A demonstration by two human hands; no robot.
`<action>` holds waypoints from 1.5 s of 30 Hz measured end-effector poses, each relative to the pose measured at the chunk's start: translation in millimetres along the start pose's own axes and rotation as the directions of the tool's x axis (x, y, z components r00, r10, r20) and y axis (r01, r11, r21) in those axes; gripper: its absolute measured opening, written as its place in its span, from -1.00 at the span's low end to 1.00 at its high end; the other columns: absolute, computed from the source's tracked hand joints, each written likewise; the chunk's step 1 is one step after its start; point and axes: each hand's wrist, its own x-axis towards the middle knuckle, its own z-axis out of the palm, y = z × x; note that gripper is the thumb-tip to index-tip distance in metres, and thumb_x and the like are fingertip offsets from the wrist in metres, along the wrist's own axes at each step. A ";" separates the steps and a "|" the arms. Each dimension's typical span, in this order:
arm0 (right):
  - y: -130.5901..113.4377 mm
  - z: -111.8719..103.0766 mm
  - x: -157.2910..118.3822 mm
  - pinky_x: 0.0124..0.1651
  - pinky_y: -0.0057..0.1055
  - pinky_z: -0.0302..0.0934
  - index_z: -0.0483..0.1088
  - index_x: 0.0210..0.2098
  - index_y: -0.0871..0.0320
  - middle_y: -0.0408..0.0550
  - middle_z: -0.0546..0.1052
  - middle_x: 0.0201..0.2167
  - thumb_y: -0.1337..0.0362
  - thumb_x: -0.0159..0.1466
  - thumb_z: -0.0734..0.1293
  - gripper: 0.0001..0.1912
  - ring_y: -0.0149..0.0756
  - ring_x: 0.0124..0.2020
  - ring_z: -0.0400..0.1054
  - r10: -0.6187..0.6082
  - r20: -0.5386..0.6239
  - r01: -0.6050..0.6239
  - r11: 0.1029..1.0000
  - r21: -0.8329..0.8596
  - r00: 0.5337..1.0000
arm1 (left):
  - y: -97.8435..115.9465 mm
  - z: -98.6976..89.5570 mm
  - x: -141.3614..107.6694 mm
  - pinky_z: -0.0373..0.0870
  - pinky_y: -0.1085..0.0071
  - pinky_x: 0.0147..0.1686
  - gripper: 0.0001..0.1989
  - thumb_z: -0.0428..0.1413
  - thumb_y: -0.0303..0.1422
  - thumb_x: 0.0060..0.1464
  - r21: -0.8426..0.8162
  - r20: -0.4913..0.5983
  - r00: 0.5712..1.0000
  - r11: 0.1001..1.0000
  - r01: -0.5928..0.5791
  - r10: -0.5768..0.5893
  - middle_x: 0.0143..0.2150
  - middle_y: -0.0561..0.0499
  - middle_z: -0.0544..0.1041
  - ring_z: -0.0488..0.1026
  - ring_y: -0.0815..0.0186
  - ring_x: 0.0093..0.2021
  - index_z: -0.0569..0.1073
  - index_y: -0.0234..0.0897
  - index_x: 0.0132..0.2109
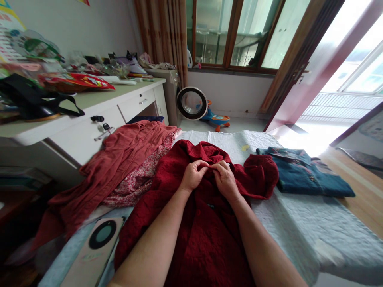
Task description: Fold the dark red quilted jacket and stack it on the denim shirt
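Fingers, left: thumb and index (202, 164) drawn together at the tips, pinching an edge of red cloth near the neck; other fingers of the left hand (192, 177) curled in.
Fingers, right: tips (217, 167) pressed on the same edge, just beside the left tips; thumb partly hidden under the right hand (226, 181), its exact grip cannot be told.
Red garment (206, 243): directly under both hands, touching; spread front up, somewhat rumpled.
Long axis: runs from the bunched neck end, at and just beyond the fingertips, back toward the wearer, between and under the forearms.
Front line: roughly along that axis; one button (198, 213) on the wearer's side of the tips.
Nearer hand: neither clearly, both at the neck edge; the sleeve (260, 175) out to the right lies nearer the right hand.
Left of garment: floral cloth (134, 181) beside it, coral cloth (119, 147) farther out.
Near left forearm: pale flat item (92, 259) with a dark ring.
Right, past sleeve: folded denim (311, 175), apart from the right hand.
Underneath: pale quilt (287, 223).
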 end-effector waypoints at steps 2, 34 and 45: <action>-0.1 0.0 -0.1 -0.09 -0.29 0.24 0.43 -0.22 0.08 -0.05 0.40 -0.28 0.43 0.30 0.17 -0.77 -0.23 -0.19 0.31 0.004 0.010 -0.004 1.000 0.009 1.000 | 0.4 -0.4 -0.2 0.38 0.46 -0.20 -0.88 0.10 -0.39 0.08 -0.025 0.033 0.999 0.999 0.021 -0.020 -0.30 0.01 0.58 0.49 0.32 -0.27 0.53 -0.30 -0.27; 35.0 0.7 -6.1 0.12 -0.05 0.07 0.47 -0.23 0.09 0.05 0.38 -0.03 0.43 0.09 0.19 -0.68 -0.08 0.04 0.17 0.236 -0.466 -0.383 0.889 -0.250 0.853 | -5.5 -3.6 -3.5 0.40 0.34 -0.10 -0.94 0.06 -0.42 0.15 0.479 -0.120 0.967 0.866 -0.143 0.225 -0.17 -0.04 0.42 0.44 0.26 -0.15 0.42 -0.22 -0.22; 16.1 -7.5 -2.9 0.20 -0.05 -0.01 0.44 -0.20 0.02 -0.08 0.53 -0.17 0.37 0.29 0.18 -0.77 -0.19 -0.03 0.32 0.035 -0.324 -0.066 0.994 -0.087 0.945 | -15.4 -5.6 7.0 0.24 0.05 0.20 -0.54 0.09 -0.59 0.03 0.562 -0.229 0.937 0.821 -0.095 0.265 0.20 -0.17 0.31 0.26 0.06 0.22 0.40 -0.19 0.09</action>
